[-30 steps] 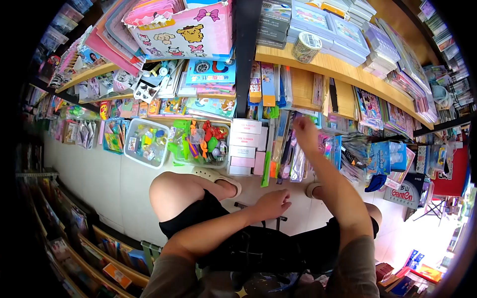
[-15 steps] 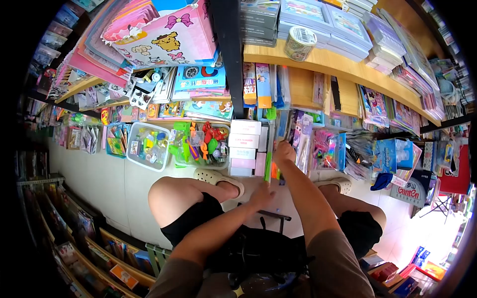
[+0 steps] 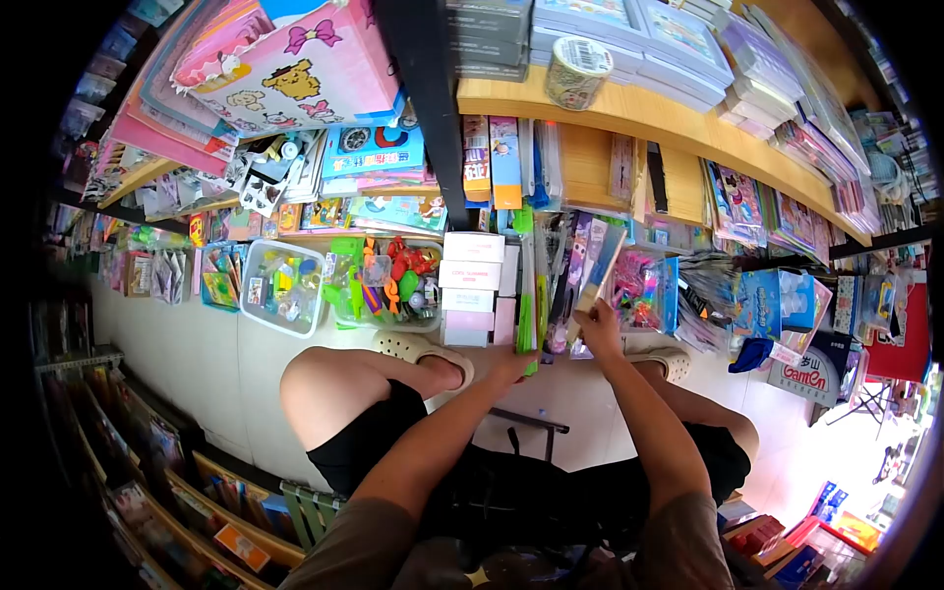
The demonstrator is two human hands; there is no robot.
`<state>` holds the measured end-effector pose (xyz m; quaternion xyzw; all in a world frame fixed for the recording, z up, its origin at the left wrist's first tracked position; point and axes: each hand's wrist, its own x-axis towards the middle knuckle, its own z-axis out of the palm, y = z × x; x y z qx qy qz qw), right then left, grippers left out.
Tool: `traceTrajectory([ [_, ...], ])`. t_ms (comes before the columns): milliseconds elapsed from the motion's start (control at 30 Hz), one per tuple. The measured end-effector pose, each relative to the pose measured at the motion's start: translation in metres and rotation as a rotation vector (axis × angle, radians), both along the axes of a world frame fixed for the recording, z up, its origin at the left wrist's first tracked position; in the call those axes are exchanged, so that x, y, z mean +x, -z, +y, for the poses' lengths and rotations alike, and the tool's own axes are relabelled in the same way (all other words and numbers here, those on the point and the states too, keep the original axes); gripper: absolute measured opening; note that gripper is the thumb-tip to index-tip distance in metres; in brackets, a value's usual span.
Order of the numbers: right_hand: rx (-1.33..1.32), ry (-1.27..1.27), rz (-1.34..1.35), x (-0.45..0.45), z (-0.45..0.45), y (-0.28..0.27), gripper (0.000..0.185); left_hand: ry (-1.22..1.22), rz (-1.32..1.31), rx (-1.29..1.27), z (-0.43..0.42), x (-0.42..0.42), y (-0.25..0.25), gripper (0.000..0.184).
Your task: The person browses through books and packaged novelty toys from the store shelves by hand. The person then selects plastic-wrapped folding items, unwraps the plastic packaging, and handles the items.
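My right hand (image 3: 598, 332) is closed around the lower end of a long, narrow, flat pack (image 3: 596, 273), pale tan and blue, which stands tilted above the row of goods. My left hand (image 3: 513, 365) grips the near end of a long bright green packet (image 3: 526, 295), its fingertips partly hidden. Left of that packet rises a stack of small white and pink boxes (image 3: 472, 276). Between the two hands lie slim purple packages (image 3: 574, 265) in clear wrapping.
A clear tub of small toys (image 3: 284, 287) and another tub of colourful toys (image 3: 398, 285) sit on the floor to the left. Rainbow-coloured items (image 3: 641, 287) lie to the right. Above runs a wooden shelf (image 3: 629, 116) with a tape roll (image 3: 577, 74). A black post (image 3: 425, 108) divides the shelving.
My right hand has come back and to the right, bringing up the long flat pack. My left hand has moved slightly forward onto the green packet's end. The view has shifted a little.
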<state>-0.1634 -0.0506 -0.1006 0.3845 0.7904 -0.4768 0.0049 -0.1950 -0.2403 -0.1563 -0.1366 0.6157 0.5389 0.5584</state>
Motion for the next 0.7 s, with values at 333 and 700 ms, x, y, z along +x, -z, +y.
traceTrajectory([
  [333, 0.255, -0.018, 0.317, 0.024, 0.042, -0.111, 0.015, 0.172, 0.988, -0.369, 0.034, -0.003, -0.006, 0.028],
  [700, 0.537, 0.073, 0.233, -0.122, 0.087, -0.136, 0.025, 0.115, 0.755, -0.42, 0.058, -0.019, -0.016, 0.035],
])
